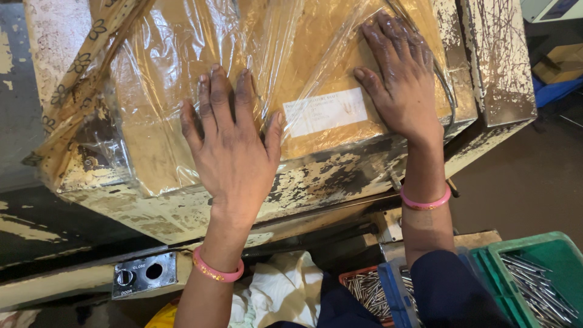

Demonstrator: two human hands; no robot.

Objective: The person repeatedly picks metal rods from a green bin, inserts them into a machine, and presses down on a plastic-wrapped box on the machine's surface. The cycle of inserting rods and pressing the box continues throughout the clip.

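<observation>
My left hand [231,143] lies flat, fingers spread, on a brown cardboard panel [182,67] wrapped in clear plastic film. My right hand [404,79] presses flat on the same wrapped panel, just right of a white paper label [325,111]. The panel covers the top of a worn cream-painted metal machine housing [316,182]. Each wrist wears a pink bangle. Neither hand grips anything.
A green plastic crate [546,249] with several thin metal pins stands at lower right. A red tray [364,291] of similar pins sits beside it. A small black switch plate [144,274] is at lower left, with white cloth [279,288] near it.
</observation>
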